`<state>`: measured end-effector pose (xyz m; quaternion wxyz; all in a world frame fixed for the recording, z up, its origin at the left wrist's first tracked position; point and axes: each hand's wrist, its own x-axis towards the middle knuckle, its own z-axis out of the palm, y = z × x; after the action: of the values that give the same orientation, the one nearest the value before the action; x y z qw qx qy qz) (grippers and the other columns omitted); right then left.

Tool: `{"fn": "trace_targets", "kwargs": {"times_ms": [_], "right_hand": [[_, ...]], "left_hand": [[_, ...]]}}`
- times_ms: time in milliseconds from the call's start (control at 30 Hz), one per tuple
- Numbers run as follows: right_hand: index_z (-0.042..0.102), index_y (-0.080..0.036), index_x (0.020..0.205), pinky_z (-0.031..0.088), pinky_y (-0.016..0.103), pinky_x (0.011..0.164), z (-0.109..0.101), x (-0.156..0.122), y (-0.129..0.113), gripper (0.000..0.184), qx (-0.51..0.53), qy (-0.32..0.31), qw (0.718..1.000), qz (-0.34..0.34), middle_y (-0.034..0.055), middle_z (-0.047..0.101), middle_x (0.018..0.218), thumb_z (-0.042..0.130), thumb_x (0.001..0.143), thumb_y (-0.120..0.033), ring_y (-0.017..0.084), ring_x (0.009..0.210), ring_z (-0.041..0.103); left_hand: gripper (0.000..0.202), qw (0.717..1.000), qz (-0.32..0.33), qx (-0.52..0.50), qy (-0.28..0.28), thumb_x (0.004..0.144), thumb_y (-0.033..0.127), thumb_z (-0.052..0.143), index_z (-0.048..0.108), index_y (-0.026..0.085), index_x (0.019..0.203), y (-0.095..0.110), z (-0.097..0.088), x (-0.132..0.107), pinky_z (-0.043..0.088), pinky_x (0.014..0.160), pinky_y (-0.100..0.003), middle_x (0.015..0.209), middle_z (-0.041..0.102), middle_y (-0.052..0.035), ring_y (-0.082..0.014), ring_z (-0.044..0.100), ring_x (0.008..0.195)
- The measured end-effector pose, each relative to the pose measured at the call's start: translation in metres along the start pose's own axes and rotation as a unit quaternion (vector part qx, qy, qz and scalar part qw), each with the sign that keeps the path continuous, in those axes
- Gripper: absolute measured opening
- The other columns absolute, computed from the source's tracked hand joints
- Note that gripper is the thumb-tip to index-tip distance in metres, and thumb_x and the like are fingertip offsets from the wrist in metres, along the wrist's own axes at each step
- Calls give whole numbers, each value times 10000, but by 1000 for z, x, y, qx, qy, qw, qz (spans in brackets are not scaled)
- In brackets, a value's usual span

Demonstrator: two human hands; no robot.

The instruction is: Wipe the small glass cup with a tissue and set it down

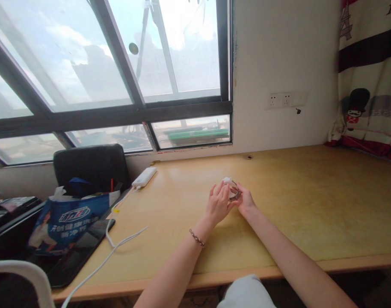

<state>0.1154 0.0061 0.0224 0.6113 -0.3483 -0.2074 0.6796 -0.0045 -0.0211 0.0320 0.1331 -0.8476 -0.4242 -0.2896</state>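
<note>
Both my hands meet over the middle of the wooden desk (304,201). My left hand (217,204) and my right hand (245,201) hold a small object (232,189) between their fingertips. It looks white on top with a dark ring or band, too small to name for sure. My left fingers are partly spread against its side. The fingers of my right hand are curled and pinch it from the right. A beaded bracelet (196,238) sits on my left wrist.
A white power bank (144,176) lies at the desk's back left, with a white cable (118,247) running toward the front edge. A dark tablet (74,257) and a blue printed bag (67,220) rest at the left. A black chair back (91,166), window and wall sockets (280,100) stand behind.
</note>
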Motion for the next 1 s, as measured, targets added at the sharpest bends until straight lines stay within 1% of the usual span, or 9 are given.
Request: {"fn": "trace_targets", "kwargs": {"times_ms": [167,267,433,500,600,700,800,900,1000], "right_hand": [[614,-154,779,485,291,622,-1,3,0,215,-5,5,1000,-2,63,669,774,493,756,-331,196,705,623],[601,-164,740,484,291,617,-2,4,1,197,-38,19,999,-14,49,668,744,507,745,-337,198,704,626],[600,-145,750,490,272,591,-3,5,4,194,-29,36,998,-49,50,661,722,611,662,-317,190,676,621],[592,-145,739,484,263,571,-4,5,5,218,-40,44,996,-61,41,654,701,619,651,-343,178,645,613],[574,-159,699,455,242,517,-5,5,6,236,-65,52,994,-73,15,637,643,617,641,-384,154,578,589],[575,-158,672,419,234,473,-7,5,8,269,-69,41,993,-85,10,630,610,629,614,-415,142,530,561],[575,-160,654,414,232,487,-8,5,11,266,-88,27,991,-92,3,628,601,618,616,-420,140,533,553],[572,-167,642,418,228,512,-7,5,15,251,-122,12,989,-79,-10,624,596,583,647,-418,136,543,554],[588,-159,668,430,228,550,-5,3,17,261,-113,-17,991,-72,1,639,634,574,658,-419,140,583,570]], "left_hand": [[563,999,-44,18,-3,790,530,366,389,143,1198,3,4,-2,268,889,-463,1181,490,-162,-310,356,1142],[528,998,-52,11,-15,788,530,366,431,142,1140,3,4,-2,319,821,-450,1090,541,-163,-309,407,1045],[439,998,-35,-24,-40,800,505,371,474,155,1044,2,0,0,365,758,-391,938,587,-117,-263,451,923],[411,998,-27,-34,-41,800,489,389,487,153,1016,5,0,-1,361,769,-396,894,591,-115,-267,446,945],[328,997,-17,-67,-33,812,433,405,496,168,984,10,2,-3,329,836,-413,913,588,-103,-260,432,1018],[257,991,10,-125,-45,834,364,383,487,177,977,11,5,-4,324,868,-390,927,584,-81,-213,491,950],[237,984,38,-164,-66,855,326,332,477,170,958,6,5,-2,359,844,-346,861,589,-67,-182,531,842],[235,982,44,-163,-84,865,322,301,486,176,884,1,-1,0,397,782,-312,818,582,-59,-173,534,792],[243,984,49,-145,-86,853,366,340,487,177,891,0,-8,2,403,785,-310,893,577,-72,-181,532,842]]}}
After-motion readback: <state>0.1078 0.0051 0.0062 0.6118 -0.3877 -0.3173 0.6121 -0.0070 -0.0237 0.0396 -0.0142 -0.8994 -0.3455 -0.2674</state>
